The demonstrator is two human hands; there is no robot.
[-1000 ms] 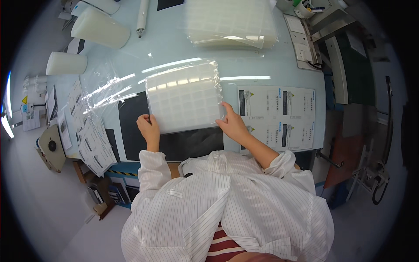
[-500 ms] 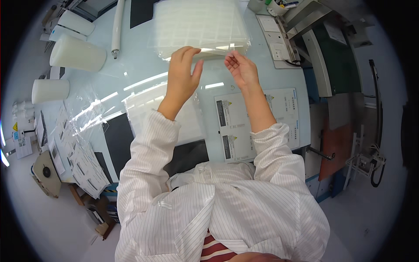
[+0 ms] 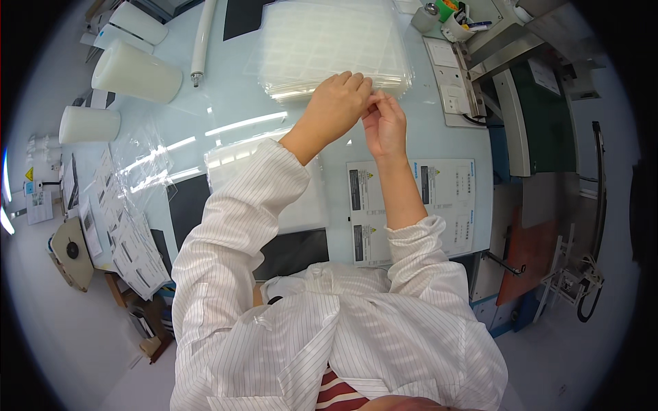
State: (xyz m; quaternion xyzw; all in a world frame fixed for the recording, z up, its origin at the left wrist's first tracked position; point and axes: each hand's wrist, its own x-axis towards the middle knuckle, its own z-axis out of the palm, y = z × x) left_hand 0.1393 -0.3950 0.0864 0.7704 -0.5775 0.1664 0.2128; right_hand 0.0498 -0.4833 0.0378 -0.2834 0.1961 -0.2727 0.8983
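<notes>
- Head view: your left hand (image 3: 336, 106) angles rightward, back up.
- Your right hand (image 3: 386, 127) curls close beside it; grip, I can't tell.
- Translucent sheet stack (image 3: 329, 41) lies at your fingertips, on the table (image 3: 226, 103).

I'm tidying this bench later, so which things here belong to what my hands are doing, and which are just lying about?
In hand, it seems:
Left hand and right hand
Stack of clear gridded sheets, where both hands meet
Separate gridded sheet, nearer you

Lying about:
Milky white roll
Printed sheet at right
Pen cup

Two hands (image 3: 336, 108), one thick stack (image 3: 329, 44), one rod (image 3: 203, 38)
</notes>
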